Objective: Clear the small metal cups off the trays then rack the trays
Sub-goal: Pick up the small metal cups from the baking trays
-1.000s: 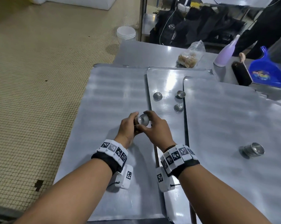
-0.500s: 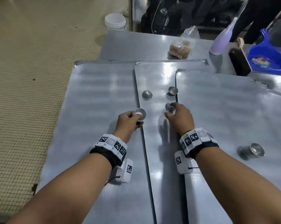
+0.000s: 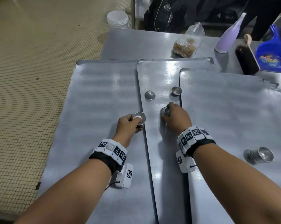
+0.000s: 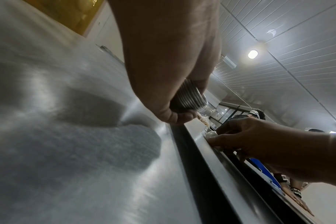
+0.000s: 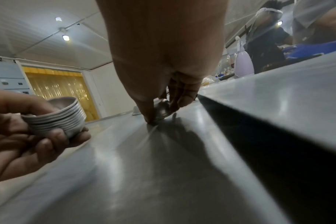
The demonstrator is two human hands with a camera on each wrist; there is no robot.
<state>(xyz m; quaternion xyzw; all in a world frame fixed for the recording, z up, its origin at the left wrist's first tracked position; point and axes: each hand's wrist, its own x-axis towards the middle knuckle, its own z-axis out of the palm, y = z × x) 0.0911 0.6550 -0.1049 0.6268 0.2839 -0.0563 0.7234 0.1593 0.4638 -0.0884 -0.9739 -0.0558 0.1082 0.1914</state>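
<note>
Three overlapping trays, cups on the middle and right ones

The middle flat steel tray lies between the left flat steel tray and right flat steel tray; on it an upturned small metal cup sits left of an upright small metal cup, while a toppled stack of small metal cups lies on the right tray

Bright overhead ceiling lamps, tray glare, blurred fisheye wrist views.

Both hands forward, fingers curled, gripping.
</note>
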